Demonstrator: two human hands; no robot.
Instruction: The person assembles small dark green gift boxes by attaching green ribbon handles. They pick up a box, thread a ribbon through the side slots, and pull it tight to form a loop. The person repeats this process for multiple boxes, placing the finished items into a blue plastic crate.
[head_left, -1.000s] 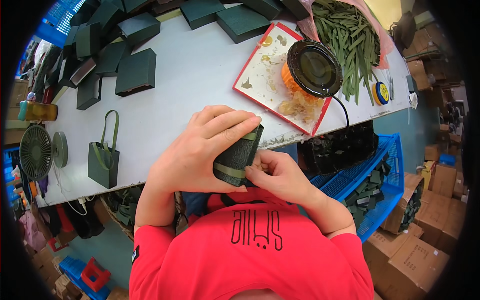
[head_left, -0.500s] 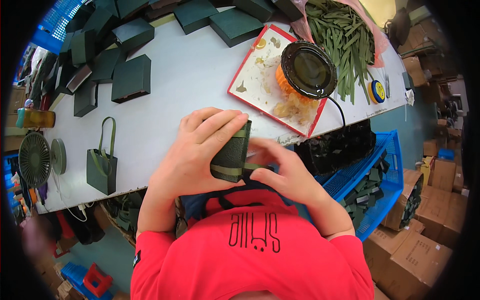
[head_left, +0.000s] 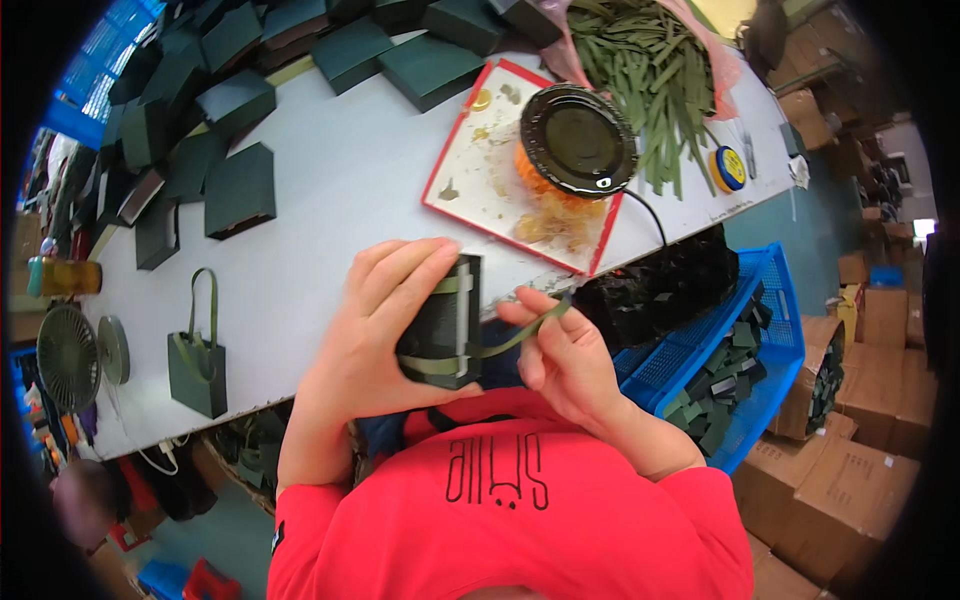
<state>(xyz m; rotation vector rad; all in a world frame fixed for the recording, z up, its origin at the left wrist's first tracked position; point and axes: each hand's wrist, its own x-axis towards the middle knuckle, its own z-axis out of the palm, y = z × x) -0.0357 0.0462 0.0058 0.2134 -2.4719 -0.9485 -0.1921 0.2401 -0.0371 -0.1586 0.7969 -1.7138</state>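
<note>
My left hand (head_left: pixel 372 335) grips a small dark green box-shaped bag (head_left: pixel 432 330), fingers over its far side and thumb beneath. The bag is tilted, and one narrow side with a pale strip along it faces right. Green ribbon bands cross its textured face. From its lower right edge a flat green ribbon (head_left: pixel 512 342) runs out to my right hand (head_left: pixel 575 365), which pinches the ribbon near its end between the fingers. Standing on the table to the left is a similar small green bag (head_left: pixel 198 375) with a ribbon handle.
Beyond my hands, a black pot (head_left: pixel 580 140) of dark liquid sits on a red-edged board (head_left: pixel 475 195). Loose green ribbons (head_left: pixel 650 85) lie at the back right. Dark green boxes (head_left: pixel 240 190) crowd the back left, near a fan (head_left: pixel 68 358). A blue crate (head_left: pixel 775 330) stands at right.
The bag has turned so its narrow side with the pale strip shows. My right hand has drawn away from it, stretching the ribbon out to the right. The whole view has shifted slightly.
</note>
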